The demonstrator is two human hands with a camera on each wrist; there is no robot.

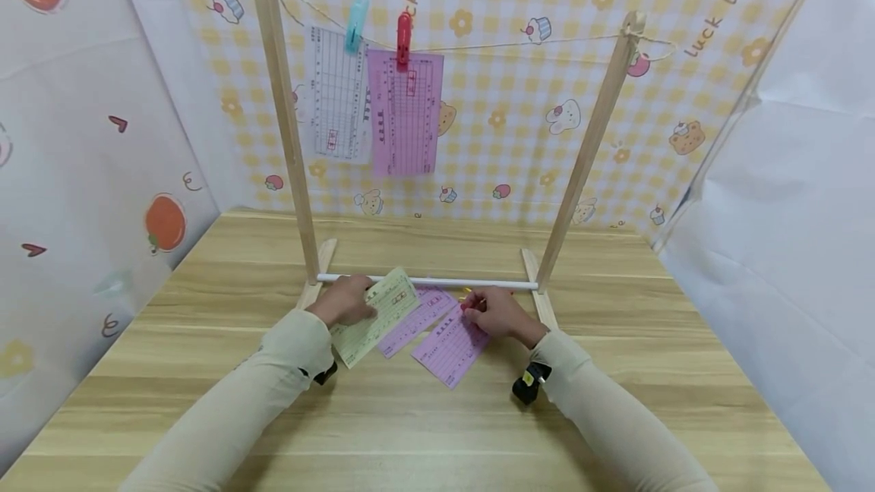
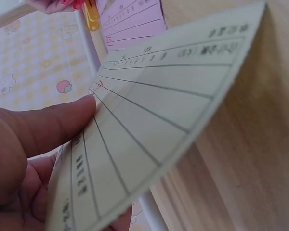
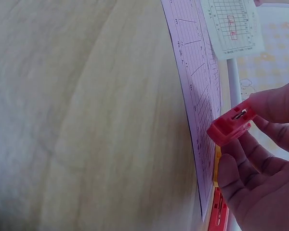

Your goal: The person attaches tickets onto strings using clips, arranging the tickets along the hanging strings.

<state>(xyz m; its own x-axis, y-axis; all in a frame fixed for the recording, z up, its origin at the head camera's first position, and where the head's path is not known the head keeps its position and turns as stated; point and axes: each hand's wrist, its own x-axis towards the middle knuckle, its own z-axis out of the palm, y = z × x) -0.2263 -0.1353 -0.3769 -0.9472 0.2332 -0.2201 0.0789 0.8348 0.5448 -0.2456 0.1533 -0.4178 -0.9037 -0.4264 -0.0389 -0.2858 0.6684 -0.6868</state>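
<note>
My left hand (image 1: pixel 349 301) pinches a pale yellow printed slip (image 2: pixel 149 120) between thumb and fingers, tilted over the table. In my right hand (image 1: pixel 495 311) a red clothespin (image 3: pixel 231 124) is pinched between thumb and fingers. Below that hand lies a pink slip (image 1: pixel 451 344), and a second pink slip (image 1: pixel 417 321) is partly covered by the yellow one. By the right fingers, a yellow clothespin (image 2: pixel 90 15) and another red clothespin (image 3: pixel 218 211) lie near the pink paper.
A wooden frame (image 1: pixel 595 135) stands on the table, with a string (image 1: pixel 519 45) tied between its posts. A blue clothespin (image 1: pixel 356 23) holds a white slip (image 1: pixel 338 97) on it; a red clip (image 1: pixel 404 40) holds a pink sheet (image 1: pixel 406 116). A white rod (image 1: pixel 472 282) joins the posts low down.
</note>
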